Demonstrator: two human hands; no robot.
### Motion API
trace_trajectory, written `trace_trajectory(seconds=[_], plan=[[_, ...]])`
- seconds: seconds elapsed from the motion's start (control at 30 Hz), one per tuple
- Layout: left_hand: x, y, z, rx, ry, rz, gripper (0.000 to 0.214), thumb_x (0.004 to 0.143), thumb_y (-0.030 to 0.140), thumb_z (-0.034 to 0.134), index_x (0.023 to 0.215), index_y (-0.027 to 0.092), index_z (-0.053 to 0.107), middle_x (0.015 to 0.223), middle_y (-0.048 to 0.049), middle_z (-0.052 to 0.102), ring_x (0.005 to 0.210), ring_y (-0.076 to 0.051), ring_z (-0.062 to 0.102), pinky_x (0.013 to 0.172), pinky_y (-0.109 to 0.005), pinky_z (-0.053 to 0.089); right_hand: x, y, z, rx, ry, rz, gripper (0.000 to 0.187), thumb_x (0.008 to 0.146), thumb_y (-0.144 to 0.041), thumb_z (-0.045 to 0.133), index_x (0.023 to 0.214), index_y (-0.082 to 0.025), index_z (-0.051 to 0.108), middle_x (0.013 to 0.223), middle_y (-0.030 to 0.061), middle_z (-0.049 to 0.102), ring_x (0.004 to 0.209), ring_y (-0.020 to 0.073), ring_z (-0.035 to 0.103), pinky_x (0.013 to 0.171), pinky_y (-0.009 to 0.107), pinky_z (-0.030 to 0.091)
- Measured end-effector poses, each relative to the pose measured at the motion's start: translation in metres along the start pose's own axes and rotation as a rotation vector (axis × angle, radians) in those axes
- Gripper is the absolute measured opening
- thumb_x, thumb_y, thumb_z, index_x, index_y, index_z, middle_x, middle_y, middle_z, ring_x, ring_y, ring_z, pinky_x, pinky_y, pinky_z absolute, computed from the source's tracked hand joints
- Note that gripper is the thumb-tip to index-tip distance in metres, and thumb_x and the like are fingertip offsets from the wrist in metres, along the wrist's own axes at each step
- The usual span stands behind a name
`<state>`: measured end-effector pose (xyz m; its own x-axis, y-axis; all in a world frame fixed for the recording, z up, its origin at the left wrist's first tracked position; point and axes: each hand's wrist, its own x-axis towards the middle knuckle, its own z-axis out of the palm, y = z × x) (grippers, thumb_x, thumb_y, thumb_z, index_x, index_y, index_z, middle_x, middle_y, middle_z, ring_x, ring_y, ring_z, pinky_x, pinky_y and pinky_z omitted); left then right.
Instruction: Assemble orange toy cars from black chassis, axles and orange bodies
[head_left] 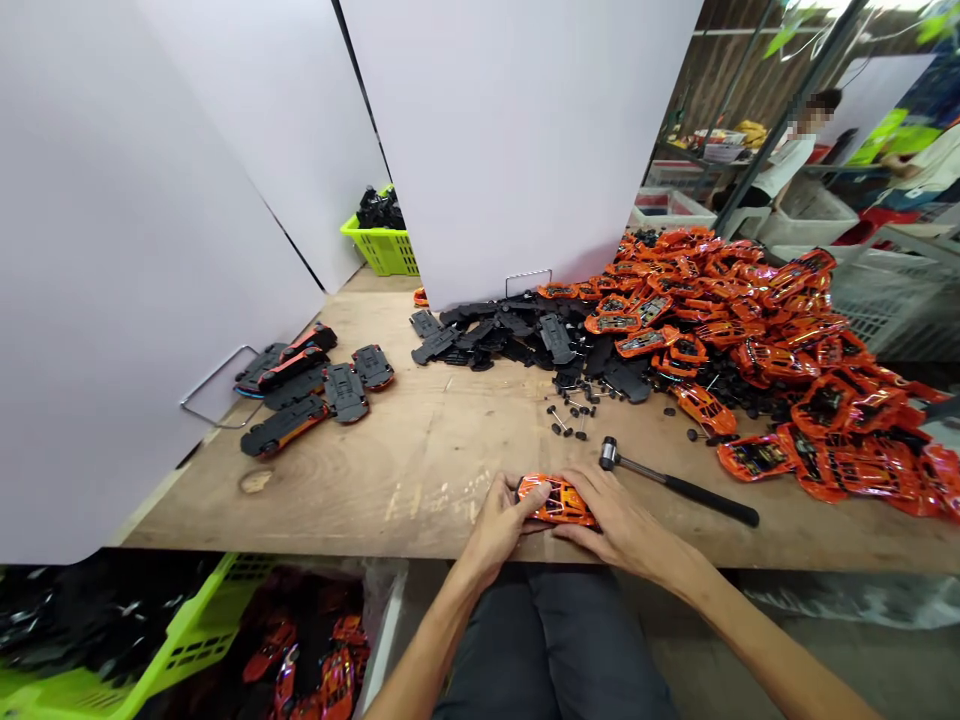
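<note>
Both my hands press on an orange toy car shell [556,500] at the front edge of the wooden workbench [322,510]. My left hand [499,525] grips its left end, and my right hand [615,520] covers its right end and part of its underside. Just beyond my right hand lies a black-handled hammer [675,485] with a metal head. Farther back are a heap of orange car shells [757,350], black plastic chassis pieces [510,330], and small black wheels on metal axles [570,415].
Several assembled cars [315,385] lie upside down at the left of the bench. White partition panels [510,120] stand behind it. Green baskets hold parts at the back [382,245] and below the front left [187,640]. A co-worker [787,160] sits at the upper right.
</note>
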<state>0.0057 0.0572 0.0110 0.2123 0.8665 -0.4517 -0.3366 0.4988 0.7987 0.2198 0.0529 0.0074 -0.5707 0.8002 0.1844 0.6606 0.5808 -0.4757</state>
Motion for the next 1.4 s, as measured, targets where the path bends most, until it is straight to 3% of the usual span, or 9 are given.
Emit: trace_trajectory(seconds=[0.23, 0.33, 0.43, 0.6, 0.83, 0.93, 1.07, 1.2, 1.4], plan=[[-0.002, -0.007, 0.003, 0.018, 0.076, 0.105, 0.057, 0.069, 0.055, 0.089, 0.087, 0.022, 0.047, 0.085, 0.0017, 0.067, 0.081, -0.018, 0.069, 0.075, -0.032, 0.059, 0.001, -0.009, 0.017, -0.197, 0.011, 0.057, 0.067, 0.098, -0.054, 0.061, 0.151, -0.016, 0.044, 0.142, 0.0229, 0.059, 0.134, 0.0395, 0.053, 0.113, 0.063, 0.042], [-0.009, -0.007, -0.002, 0.009, 0.053, 0.186, 0.052, 0.072, 0.047, 0.089, 0.09, 0.022, 0.048, 0.084, 0.0025, 0.067, 0.08, -0.015, 0.067, 0.077, -0.029, 0.057, 0.002, -0.01, -0.001, 0.003, 0.007, 0.087, 0.064, 0.098, -0.056, 0.061, 0.15, -0.022, 0.046, 0.146, 0.0184, 0.056, 0.136, 0.0357, 0.051, 0.115, 0.057, 0.04], [-0.016, 0.0, -0.008, 0.057, -0.153, 0.189, 0.048, 0.08, 0.042, 0.084, 0.11, 0.024, 0.051, 0.097, -0.0019, 0.074, 0.085, -0.017, 0.07, 0.079, -0.03, 0.057, -0.005, -0.007, -0.013, 0.369, 0.1, 0.224, 0.047, 0.1, -0.053, 0.059, 0.137, -0.026, 0.054, 0.134, 0.0109, 0.062, 0.125, 0.0269, 0.059, 0.107, 0.041, 0.049], [-0.018, 0.006, -0.006, 0.545, -0.277, 0.348, 0.035, 0.091, 0.039, 0.074, 0.119, 0.02, 0.07, 0.117, -0.0089, 0.076, 0.109, -0.025, 0.07, 0.094, -0.033, 0.054, -0.023, -0.003, -0.003, 0.698, 0.198, 0.347, 0.038, 0.094, -0.05, 0.07, 0.12, -0.023, 0.061, 0.112, 0.0037, 0.065, 0.106, 0.0207, 0.063, 0.093, 0.029, 0.052], [-0.014, -0.014, 0.0, 0.757, -0.158, 0.558, 0.029, 0.097, 0.038, 0.066, 0.118, 0.02, 0.075, 0.114, -0.0078, 0.08, 0.104, -0.024, 0.075, 0.095, -0.033, 0.056, -0.019, -0.008, -0.006, 0.79, 0.166, 0.319, 0.028, 0.097, -0.044, 0.067, 0.117, -0.024, 0.066, 0.113, 0.0032, 0.068, 0.109, 0.0203, 0.063, 0.098, 0.03, 0.049], [-0.014, -0.006, -0.002, 0.855, -0.193, 0.569, 0.028, 0.101, 0.038, 0.06, 0.12, 0.021, 0.072, 0.109, -0.0066, 0.08, 0.098, -0.021, 0.076, 0.087, -0.03, 0.057, -0.014, -0.012, -0.003, 0.78, 0.255, 0.344, 0.024, 0.097, -0.043, 0.067, 0.108, -0.023, 0.069, 0.105, 0.0029, 0.068, 0.102, 0.0196, 0.064, 0.092, 0.029, 0.049], [-0.01, 0.015, 0.01, 1.327, -0.313, 0.657, 0.03, 0.098, 0.043, 0.062, 0.112, 0.017, 0.067, 0.093, -0.009, 0.077, 0.08, -0.025, 0.074, 0.075, -0.035, 0.055, -0.013, -0.011, 0.004, 0.759, 0.289, 0.364, 0.022, 0.097, -0.042, 0.068, 0.108, -0.023, 0.071, 0.103, 0.0024, 0.07, 0.099, 0.0193, 0.066, 0.09, 0.029, 0.05], [-0.005, 0.013, 0.032, 1.731, -0.221, 0.795, 0.019, 0.093, 0.033, 0.068, 0.102, 0.017, 0.065, 0.089, -0.0106, 0.076, 0.08, -0.029, 0.073, 0.072, -0.037, 0.054, -0.019, -0.004, 0.007, 0.782, 0.321, 0.46, 0.033, 0.087, -0.042, 0.08, 0.111, -0.024, 0.069, 0.107, 0.0014, 0.074, 0.101, 0.0209, 0.069, 0.092, 0.031, 0.054], [-0.006, -0.009, 0.033, 1.597, -0.007, 0.892, 0.008, 0.09, 0.026, 0.066, 0.097, 0.021, 0.067, 0.083, -0.0069, 0.076, 0.075, -0.026, 0.073, 0.067, -0.033, 0.053, -0.021, -0.014, 0.011, 0.593, 0.529, 0.491, 0.024, 0.084, -0.035, 0.082, 0.101, -0.023, 0.072, 0.094, 0.0011, 0.076, 0.087, 0.0203, 0.072, 0.082, 0.03, 0.057]])
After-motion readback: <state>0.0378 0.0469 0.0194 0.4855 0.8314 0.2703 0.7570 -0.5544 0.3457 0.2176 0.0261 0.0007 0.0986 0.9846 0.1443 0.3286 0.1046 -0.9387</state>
